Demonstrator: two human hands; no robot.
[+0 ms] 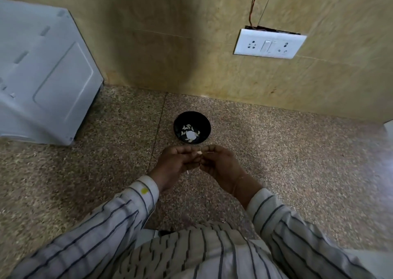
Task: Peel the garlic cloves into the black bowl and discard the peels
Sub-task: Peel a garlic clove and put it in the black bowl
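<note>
Garlic clove [199,152] pinched between my left hand [176,161] and right hand [221,164], fingers curled, short of black bowl [192,127]; risk: slips onto counter [297,161].

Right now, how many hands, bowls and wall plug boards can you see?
Hands: 2, the left hand and the right hand, together at a garlic clove
Black bowl: 1
White switchboard: 1
Total: 4
</note>
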